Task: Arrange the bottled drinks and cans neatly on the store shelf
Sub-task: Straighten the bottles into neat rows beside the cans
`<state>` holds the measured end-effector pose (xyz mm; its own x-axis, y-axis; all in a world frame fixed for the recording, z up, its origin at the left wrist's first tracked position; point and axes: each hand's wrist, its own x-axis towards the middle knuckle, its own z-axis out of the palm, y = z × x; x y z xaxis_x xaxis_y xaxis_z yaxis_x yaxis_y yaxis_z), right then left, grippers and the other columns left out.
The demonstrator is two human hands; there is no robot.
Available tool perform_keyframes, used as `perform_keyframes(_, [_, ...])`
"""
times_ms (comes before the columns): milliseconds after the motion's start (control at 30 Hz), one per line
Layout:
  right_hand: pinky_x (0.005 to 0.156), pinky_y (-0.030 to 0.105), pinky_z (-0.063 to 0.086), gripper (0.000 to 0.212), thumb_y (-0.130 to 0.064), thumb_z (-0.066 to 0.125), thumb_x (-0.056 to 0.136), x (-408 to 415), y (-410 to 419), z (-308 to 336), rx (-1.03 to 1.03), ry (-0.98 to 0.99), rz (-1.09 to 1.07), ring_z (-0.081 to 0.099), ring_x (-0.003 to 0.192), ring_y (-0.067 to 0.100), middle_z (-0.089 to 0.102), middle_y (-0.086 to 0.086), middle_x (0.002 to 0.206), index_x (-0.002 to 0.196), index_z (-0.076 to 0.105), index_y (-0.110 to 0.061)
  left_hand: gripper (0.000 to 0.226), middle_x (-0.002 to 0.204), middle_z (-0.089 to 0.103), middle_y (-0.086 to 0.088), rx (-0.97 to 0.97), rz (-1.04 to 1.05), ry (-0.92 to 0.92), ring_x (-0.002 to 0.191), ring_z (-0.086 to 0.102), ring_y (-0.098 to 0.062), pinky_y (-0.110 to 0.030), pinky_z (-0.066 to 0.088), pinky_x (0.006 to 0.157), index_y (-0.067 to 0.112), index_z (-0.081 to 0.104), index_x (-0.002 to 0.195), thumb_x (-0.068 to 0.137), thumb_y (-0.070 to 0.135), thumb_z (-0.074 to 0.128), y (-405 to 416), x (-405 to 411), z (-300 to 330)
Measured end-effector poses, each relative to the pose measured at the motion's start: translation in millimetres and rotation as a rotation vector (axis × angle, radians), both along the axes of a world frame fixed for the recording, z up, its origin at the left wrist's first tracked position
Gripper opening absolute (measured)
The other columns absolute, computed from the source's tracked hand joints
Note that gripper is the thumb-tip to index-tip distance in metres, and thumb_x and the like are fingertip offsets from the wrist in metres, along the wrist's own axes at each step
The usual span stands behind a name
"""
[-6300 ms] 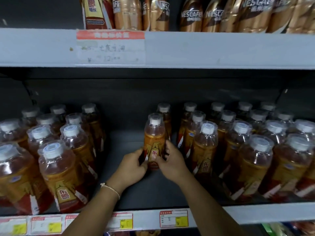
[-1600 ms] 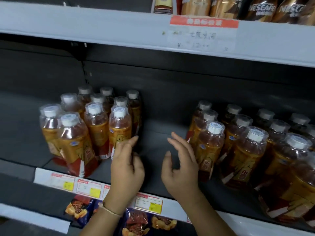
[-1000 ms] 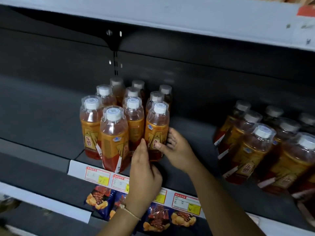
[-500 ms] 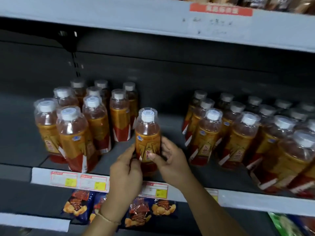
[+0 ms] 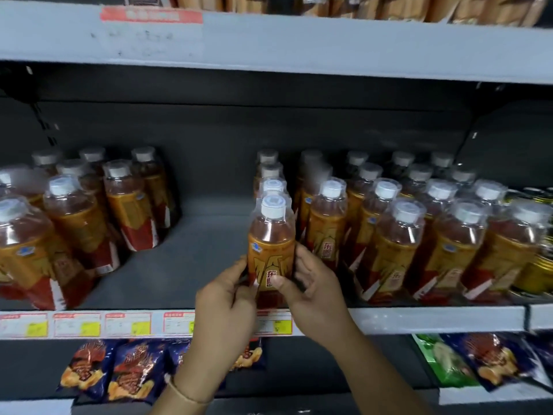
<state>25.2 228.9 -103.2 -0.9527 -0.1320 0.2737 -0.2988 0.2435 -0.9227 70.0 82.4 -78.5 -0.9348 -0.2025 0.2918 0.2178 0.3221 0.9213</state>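
Holding one bottle (image 5: 271, 250) upright at the front of the middle shelf (image 5: 419, 320), both hands grip its lower label area: left hand (image 5: 227, 301) wraps the left side with fingers curled round it, right hand (image 5: 314, 292) wraps the right side, thumb pressed across the label front. Bottle has white cap, clear top, orange-gold label with red base; its bottom edge is hidden by the hands, so cannot tell if it rests on the shelf or is lifted slightly. It sits at the head of a single file of same bottles (image 5: 270, 175) running back toward the dark rear panel. Just right of it, a dense block of matching bottles (image 5: 419, 223) in several rows, touching or nearly so. Further right, gold cans (image 5: 535, 274) partly visible at the frame edge. Left of the held bottle, a bare strip of shelf floor, then another group of bottles (image 5: 89, 214), blurred, well apart from the held one. Price tags (image 5: 77, 324) run along the shelf's front edge, text unreadable. Below, snack bags (image 5: 131, 375) in dark blue lie on the lower shelf, with a green bag (image 5: 443, 363) to the right. Upper shelf (image 5: 299, 46) carries a red-topped label strip (image 5: 151, 15) and brownish items above, cropped. Thin bracelet (image 5: 185, 393) on the left wrist.
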Motion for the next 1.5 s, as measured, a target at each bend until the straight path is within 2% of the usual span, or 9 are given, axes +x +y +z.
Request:
perform_keyframes(67, [0.111,0.04,0.044,0.058,-0.016,0.067,0.091,1,15,-1,0.003,0.028,-0.026,0.056,0.126,0.004,0.063,-0.02,0.132,0.143,0.048,-0.036,0.056,0.101,0.073,0.015,-0.019,0.001,0.0,0.097,0.066,-0.002,-0.03,0.054,0.091,0.031,0.069,0.119,0.087,-0.009,0.046,15,-4,-6])
perform_keyframes(200, [0.111,0.036,0.045,0.062,-0.024,0.063,0.093,2,37,-7,0.035,0.069,-0.057,0.052,0.131,0.003,0.058,-0.018,0.139,0.15,0.041,-0.03,0.059,0.108,0.073,0.007,-0.026,-0.045,0.002,0.101,0.067,-0.006,-0.034,0.053,0.095,0.022,0.066,0.126,0.086,-0.014,0.042,41,-9,-15])
perform_keyframes(400, [0.119,0.046,0.032,0.068,-0.02,0.062,0.097,3,59,-20,0.132,0.078,-0.115,0.041,0.141,0.012,0.049,-0.003,0.15,0.157,0.028,-0.021,0.058,0.112,0.072,0.012,0.04,-0.1,0.03,0.108,0.065,-0.005,-0.026,0.051,0.097,0.028,0.066,0.123,0.084,-0.008,0.042,66,-16,-24])
perform_keyframes(467, [0.116,0.048,0.035,0.067,-0.02,0.062,0.097,2,63,-20,0.151,0.1,-0.131,0.046,0.138,0.014,0.053,-0.001,0.146,0.156,0.029,-0.02,0.059,0.114,0.071,0.014,0.07,-0.126,0.035,0.111,0.064,-0.006,-0.023,0.05,0.097,0.032,0.065,0.123,0.08,-0.002,0.041,72,-19,-25])
perform_keyframes(633, [0.107,0.041,0.046,0.062,-0.019,0.062,0.097,2,68,-17,0.173,0.149,-0.203,0.057,0.127,0.018,0.061,0.006,0.136,0.153,0.035,-0.014,0.068,0.117,0.068,0.021,0.122,-0.132,0.003,0.115,0.06,0.0,-0.011,0.045,0.095,0.026,0.059,0.13,0.086,-0.02,0.038,82,-27,-31])
perform_keyframes(900, [0.096,0.041,0.055,0.059,-0.033,0.062,0.091,12,66,-23,0.126,0.232,-0.355,0.066,0.116,0.022,0.069,0.009,0.124,0.144,0.051,-0.008,0.064,0.129,0.062,0.002,0.115,-0.11,0.006,0.116,0.058,0.004,-0.012,0.044,0.097,0.008,0.051,0.14,0.086,-0.022,0.037,88,-29,-38])
perform_keyframes(1067, [0.094,0.03,0.053,0.061,-0.039,0.059,0.09,15,69,-31,0.135,0.21,-0.413,0.068,0.111,0.02,0.07,0.008,0.122,0.142,0.054,-0.008,0.067,0.127,0.064,0.012,0.125,-0.157,0.012,0.12,0.058,-0.003,-0.02,0.046,0.101,0.023,0.05,0.137,0.081,-0.012,0.038,93,-26,-41])
perform_keyframes(1200, [0.1,0.038,0.052,0.062,-0.036,0.066,0.09,12,71,-33,0.153,0.127,-0.347,0.064,0.117,0.018,0.068,0.007,0.127,0.145,0.051,-0.01,0.071,0.134,0.06,0.009,0.115,-0.174,-0.021,0.126,0.054,-0.004,-0.032,0.042,0.109,0.027,0.048,0.139,0.08,-0.011,0.039,91,-28,-48])
perform_keyframes(1500, [0.101,0.034,0.051,0.052,-0.027,0.068,0.093,6,77,-38,0.139,0.123,-0.317,0.064,0.117,0.013,0.069,0.0,0.125,0.142,0.055,-0.017,0.07,0.128,0.063,0.017,0.106,-0.18,-0.033,0.123,0.056,-0.004,-0.022,0.044,0.104,0.04,0.05,0.131,0.075,0.001,0.038,92,-26,-53])
